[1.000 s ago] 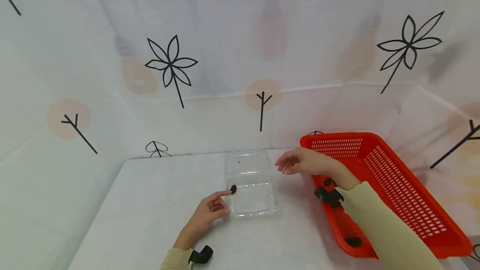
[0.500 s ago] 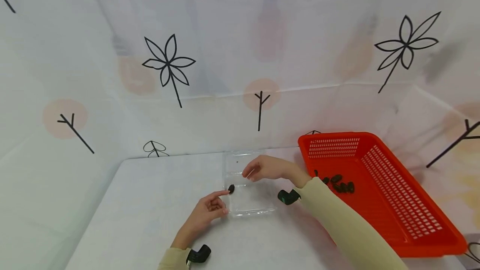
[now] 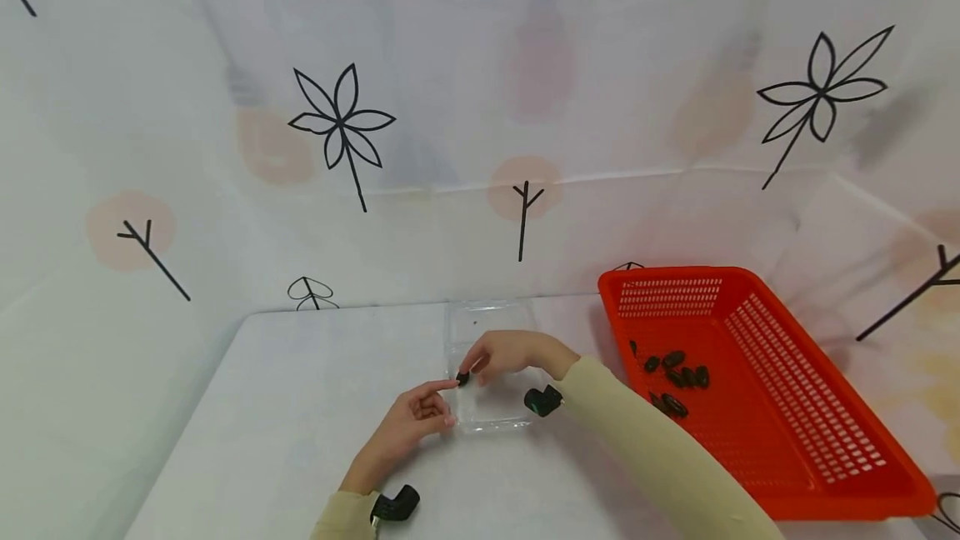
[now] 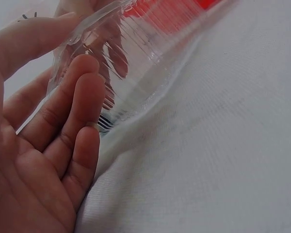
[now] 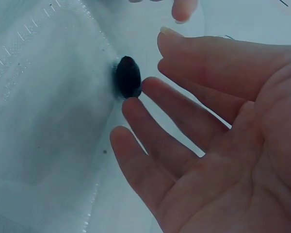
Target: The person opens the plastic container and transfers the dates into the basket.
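Observation:
A clear plastic clamshell box [image 3: 498,408] lies unfolded on the white-covered table. At the left side of its nearer half is a small dark oval piece [image 5: 129,77], like a dried fruit. My right hand [image 3: 510,352] reaches over the box, its spread fingertips right at the piece in the right wrist view. From the left comes my left hand [image 3: 403,430], index finger stretched to the box edge by the piece. Its other fingers bend loosely against the clear wall [image 4: 140,73] in the left wrist view.
A red plastic basket [image 3: 772,432] with slotted sides stands at the right, holding several dark oval pieces [image 3: 674,358]. A white cloth backdrop [image 3: 435,240] with plant drawings rises behind the table [image 3: 300,407].
My right hand has moved left from beside the basket, across the box, to the dark piece. My left hand has stayed almost in place. The basket's pieces have come into fuller view.

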A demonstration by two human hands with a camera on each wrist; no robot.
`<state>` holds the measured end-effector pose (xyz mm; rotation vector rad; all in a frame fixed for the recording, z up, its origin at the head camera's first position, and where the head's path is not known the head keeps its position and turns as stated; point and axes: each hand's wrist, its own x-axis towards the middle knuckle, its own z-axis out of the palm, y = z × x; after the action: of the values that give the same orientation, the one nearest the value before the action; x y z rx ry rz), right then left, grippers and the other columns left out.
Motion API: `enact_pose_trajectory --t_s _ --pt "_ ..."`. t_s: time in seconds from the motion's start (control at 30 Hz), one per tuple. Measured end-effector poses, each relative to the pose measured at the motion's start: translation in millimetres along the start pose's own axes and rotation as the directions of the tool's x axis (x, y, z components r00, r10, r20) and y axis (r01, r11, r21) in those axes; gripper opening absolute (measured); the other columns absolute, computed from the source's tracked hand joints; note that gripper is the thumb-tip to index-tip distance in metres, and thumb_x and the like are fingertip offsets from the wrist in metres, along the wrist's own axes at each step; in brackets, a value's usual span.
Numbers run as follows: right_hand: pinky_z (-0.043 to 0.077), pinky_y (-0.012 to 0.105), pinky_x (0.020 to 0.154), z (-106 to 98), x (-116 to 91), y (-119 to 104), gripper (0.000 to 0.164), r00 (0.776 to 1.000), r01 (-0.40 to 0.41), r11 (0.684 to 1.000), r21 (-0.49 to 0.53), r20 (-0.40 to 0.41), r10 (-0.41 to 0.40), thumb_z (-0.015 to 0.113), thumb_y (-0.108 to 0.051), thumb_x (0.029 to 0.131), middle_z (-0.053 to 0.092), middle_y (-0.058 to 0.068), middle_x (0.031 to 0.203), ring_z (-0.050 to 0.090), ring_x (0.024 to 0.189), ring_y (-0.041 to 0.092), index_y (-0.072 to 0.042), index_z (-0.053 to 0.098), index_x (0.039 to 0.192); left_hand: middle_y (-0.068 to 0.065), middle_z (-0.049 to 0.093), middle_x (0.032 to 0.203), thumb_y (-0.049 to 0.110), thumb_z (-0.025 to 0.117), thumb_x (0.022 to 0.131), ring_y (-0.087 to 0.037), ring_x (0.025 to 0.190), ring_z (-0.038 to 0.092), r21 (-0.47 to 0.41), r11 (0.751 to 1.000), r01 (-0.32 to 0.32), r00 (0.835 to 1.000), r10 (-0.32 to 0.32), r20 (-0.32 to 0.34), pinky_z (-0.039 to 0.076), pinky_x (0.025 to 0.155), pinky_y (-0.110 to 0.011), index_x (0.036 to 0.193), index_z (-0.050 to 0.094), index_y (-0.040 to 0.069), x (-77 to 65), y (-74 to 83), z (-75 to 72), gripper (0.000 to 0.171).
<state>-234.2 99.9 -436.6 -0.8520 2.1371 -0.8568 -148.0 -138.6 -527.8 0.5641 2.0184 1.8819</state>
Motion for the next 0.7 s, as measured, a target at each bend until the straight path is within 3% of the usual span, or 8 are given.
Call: enact_pose_trajectory --t_s 0.33,0.43,0.7 --pt "0.05 0.031 0.09 13.0 9.7 -2.0 0.037 0.996 -0.042 0.996 0.084 0.078 0.035 0.068 0.004 0.085 0.07 0.002 0.112 0.063 0.105 0.015 -0.005 0.07 0.121 -0.003 0.061 0.088 0.002 0.072 0.09 -0.008 0.074 0.059 -0.023 1.0 -0.013 1.0 0.013 0.008 0.05 0.068 -0.022 0.139 0.052 -0.003 0.4 -1.3 -1.0 0.054" --pt "0.052 0.029 0.085 14.5 10.5 -1.4 0.036 0.996 -0.056 0.995 0.083 0.075 0.05 0.068 0.005 0.084 0.07 -0.001 0.108 0.062 0.097 0.01 -0.004 0.071 0.119 -0.003 0.061 0.088 0.001 0.071 0.09 -0.008 0.073 0.059 -0.03 0.999 -0.04 0.999 0.04 0.017 0.049 0.067 -0.021 0.138 0.052 -0.005 1.4 -3.9 -1.0 0.052" --pt "0.054 0.031 0.072 18.8 9.3 -0.3 0.032 0.993 -0.119 0.987 0.107 0.029 0.117 0.072 0.001 0.082 0.069 -0.001 0.104 0.06 0.084 0.012 -0.007 0.073 0.113 0.0 0.062 0.087 0.001 0.072 0.089 -0.007 0.074 0.059 -0.046 0.996 -0.074 0.997 0.075 0.022 0.049 0.067 -0.021 0.138 0.052 -0.007 3.4 -5.6 -0.6 0.053"
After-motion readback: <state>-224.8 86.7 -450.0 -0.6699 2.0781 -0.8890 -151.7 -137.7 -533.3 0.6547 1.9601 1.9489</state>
